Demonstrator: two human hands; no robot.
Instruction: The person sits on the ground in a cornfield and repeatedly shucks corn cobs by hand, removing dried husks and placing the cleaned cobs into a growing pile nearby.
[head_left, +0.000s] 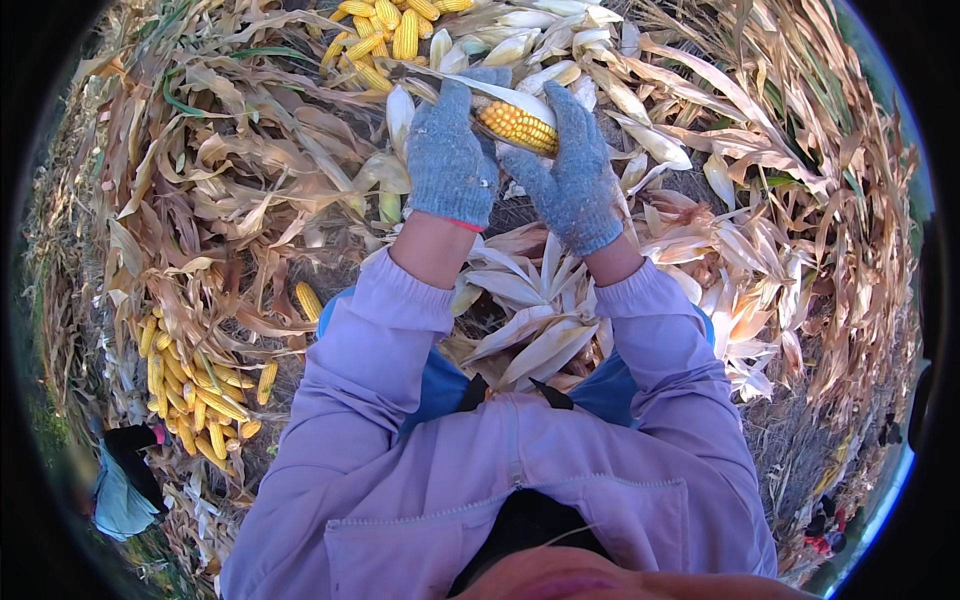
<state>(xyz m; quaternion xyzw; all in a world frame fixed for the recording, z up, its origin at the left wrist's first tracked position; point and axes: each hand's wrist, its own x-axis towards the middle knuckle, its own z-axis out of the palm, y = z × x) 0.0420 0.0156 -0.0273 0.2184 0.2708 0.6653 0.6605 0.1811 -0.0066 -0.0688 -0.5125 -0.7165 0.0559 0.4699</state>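
Observation:
An ear of corn (517, 126) is partly bared, its yellow kernels showing between strips of husk. My left hand (454, 154), in a grey knit glove, grips it around the husked end. A pale strip of husk (499, 91) lies along its upper side. At the bared end, my right hand (574, 169), gloved alike, has its thumb below the ear and its fingers at the far side. Both hands are held out in front of me above loose husks (536, 322). The right fingertips are partly hidden behind the ear and husk.
Bare yellow cobs form one pile (390, 30) ahead and another pile (199, 390) at left. Dry corn stalks and leaves (247, 142) spread on the left, more stalks (795, 112) on the right. Another person (127, 480) is at the lower left edge.

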